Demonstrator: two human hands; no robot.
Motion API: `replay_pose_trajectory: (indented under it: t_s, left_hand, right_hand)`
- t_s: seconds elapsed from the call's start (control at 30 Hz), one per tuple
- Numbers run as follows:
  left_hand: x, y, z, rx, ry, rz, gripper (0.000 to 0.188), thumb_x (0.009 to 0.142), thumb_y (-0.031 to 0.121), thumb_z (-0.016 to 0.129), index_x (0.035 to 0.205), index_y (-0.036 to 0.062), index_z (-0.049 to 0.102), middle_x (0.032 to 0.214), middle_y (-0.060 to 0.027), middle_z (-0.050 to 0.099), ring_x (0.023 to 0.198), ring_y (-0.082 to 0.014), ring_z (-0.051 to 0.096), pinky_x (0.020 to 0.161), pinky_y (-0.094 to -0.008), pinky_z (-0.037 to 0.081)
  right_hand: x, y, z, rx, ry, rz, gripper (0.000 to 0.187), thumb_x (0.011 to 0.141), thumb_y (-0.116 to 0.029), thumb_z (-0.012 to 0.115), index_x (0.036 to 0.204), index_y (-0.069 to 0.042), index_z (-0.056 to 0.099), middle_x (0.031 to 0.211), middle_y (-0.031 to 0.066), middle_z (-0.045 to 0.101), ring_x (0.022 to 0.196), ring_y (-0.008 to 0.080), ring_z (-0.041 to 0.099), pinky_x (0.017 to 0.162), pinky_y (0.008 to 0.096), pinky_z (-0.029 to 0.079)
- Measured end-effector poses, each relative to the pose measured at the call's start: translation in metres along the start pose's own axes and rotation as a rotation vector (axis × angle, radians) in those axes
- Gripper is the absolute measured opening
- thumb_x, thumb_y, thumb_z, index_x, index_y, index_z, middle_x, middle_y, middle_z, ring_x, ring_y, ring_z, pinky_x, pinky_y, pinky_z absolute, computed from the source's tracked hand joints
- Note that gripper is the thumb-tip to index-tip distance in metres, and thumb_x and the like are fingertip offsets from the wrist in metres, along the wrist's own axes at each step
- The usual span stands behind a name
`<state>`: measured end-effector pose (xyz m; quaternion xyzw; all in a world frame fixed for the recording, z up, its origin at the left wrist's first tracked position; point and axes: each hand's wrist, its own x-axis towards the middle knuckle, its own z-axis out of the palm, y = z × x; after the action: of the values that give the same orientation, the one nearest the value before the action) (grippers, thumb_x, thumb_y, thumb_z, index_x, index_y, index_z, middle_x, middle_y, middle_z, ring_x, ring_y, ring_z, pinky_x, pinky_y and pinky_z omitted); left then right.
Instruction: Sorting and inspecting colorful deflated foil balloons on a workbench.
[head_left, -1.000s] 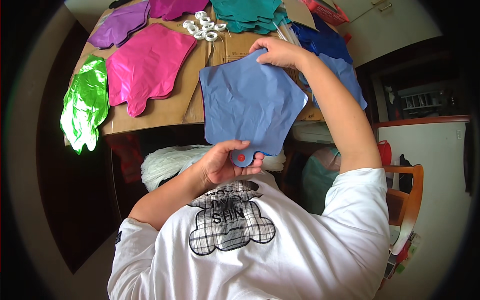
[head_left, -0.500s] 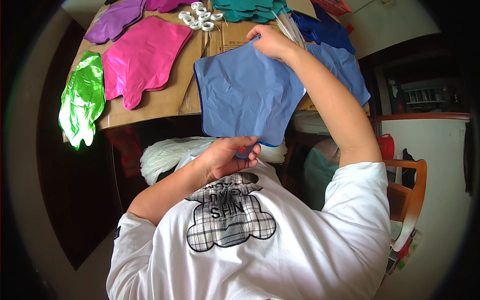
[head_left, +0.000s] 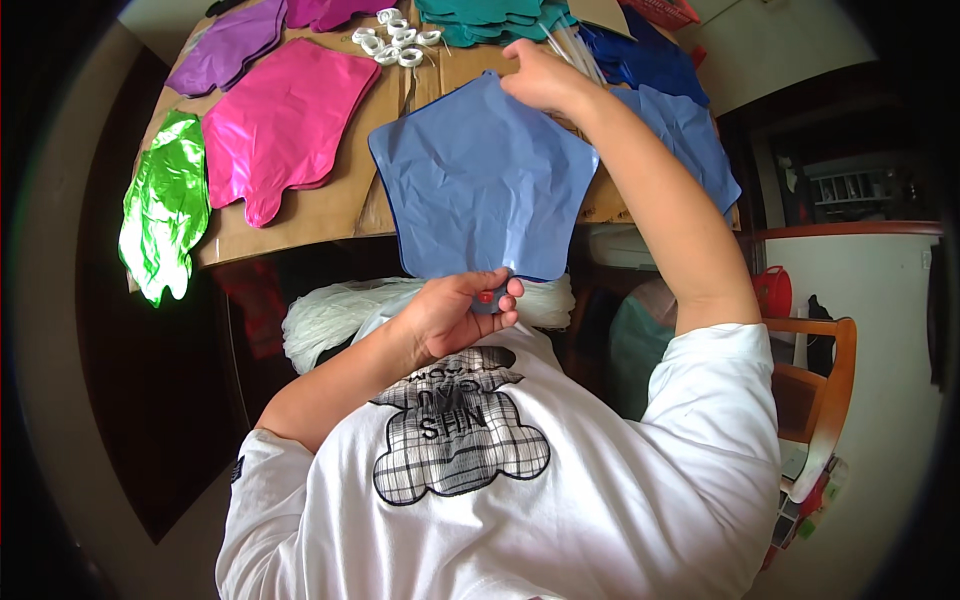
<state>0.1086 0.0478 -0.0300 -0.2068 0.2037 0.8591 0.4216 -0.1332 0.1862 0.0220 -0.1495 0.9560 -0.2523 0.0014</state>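
A flat, uninflated blue star-shaped foil balloon (head_left: 485,180) hangs between my hands, its lower part past the table's near edge. My left hand (head_left: 465,312) is closed on the balloon's bottom tail in front of my shirt, with a small red spot showing between the fingers. At the top, my right hand (head_left: 548,80) lies over the balloon's upper right edge, beside its top point. Its thumb and finger stand apart there, and the other fingers are partly hidden.
Cardboard (head_left: 290,222) covers the table. Flat pink balloons (head_left: 285,120), purple ones (head_left: 225,48), a shiny green one (head_left: 165,205) and teal ones (head_left: 490,22) lie around. White ribbon rolls (head_left: 400,40), clear straws (head_left: 575,50) and more blue balloons (head_left: 680,135) are farther off. A wooden chair (head_left: 835,390) stands right.
The blue balloon has swung left and turned, its top point now left of my right hand. My right hand's fingers have spread apart from that point. My left hand keeps the tail.
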Motion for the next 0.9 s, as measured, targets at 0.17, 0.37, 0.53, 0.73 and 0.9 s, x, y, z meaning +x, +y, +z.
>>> replay_pose_trajectory:
  t_s: [0.17,0.37,0.53,0.73,0.9]
  left_hand:
    - [-0.001,0.003,0.005,0.000,-0.042,0.033,0.018,0.100,0.013,0.046,0.091,-0.0011,0.053,0.085,-0.0034,0.053,0.071,-0.0112,0.047,0.079,-0.0318,0.050]
    - [-0.008,0.009,0.012,-0.200,-0.155,0.028,0.019,0.100,0.014,0.048,0.089,-0.0004,0.052,0.079,-0.0015,0.048,0.069,-0.0102,0.045,0.078,-0.0312,0.048]
    - [-0.004,0.011,0.010,-0.332,-0.336,-0.013,0.017,0.100,0.015,0.049,0.089,0.0008,0.052,0.078,-0.0005,0.048,0.068,-0.0098,0.044,0.077,-0.0311,0.048]
    - [0.006,0.003,0.006,-0.006,0.013,0.070,0.015,0.099,0.010,0.048,0.097,-0.0036,0.054,0.094,-0.0087,0.059,0.077,-0.0152,0.054,0.083,-0.0345,0.051]
    - [-0.001,0.004,-0.008,0.019,-0.133,0.054,0.022,0.093,0.016,0.056,0.105,-0.0028,0.057,0.110,-0.0172,0.063,0.100,-0.0282,0.063,0.095,-0.0419,0.049]
  right_hand:
    - [-0.004,0.037,-0.040,0.041,-0.338,0.211,0.016,0.083,-0.017,0.054,0.073,-0.004,0.055,0.057,0.0059,0.051,0.047,0.0184,0.047,0.044,0.0363,0.036]
    - [-0.063,0.026,-0.068,0.176,-0.414,0.332,0.044,0.088,-0.041,0.061,0.111,-0.004,0.061,0.096,0.0103,0.063,0.081,0.0203,0.059,0.068,0.0360,0.051]
    - [-0.109,0.041,-0.061,1.067,-0.587,0.654,0.064,0.083,-0.053,0.065,0.121,-0.002,0.056,0.115,0.0204,0.060,0.105,0.0339,0.061,0.085,0.0512,0.052]
    - [-0.118,0.036,-0.025,1.226,-0.313,0.496,0.035,0.079,-0.018,0.072,0.108,0.002,0.063,0.099,0.0102,0.068,0.086,0.0222,0.067,0.079,0.0383,0.055]
    - [-0.111,0.038,-0.021,0.664,-0.234,0.291,0.025,0.083,-0.008,0.067,0.103,0.006,0.064,0.098,0.0123,0.068,0.085,0.0175,0.066,0.078,0.0335,0.054]
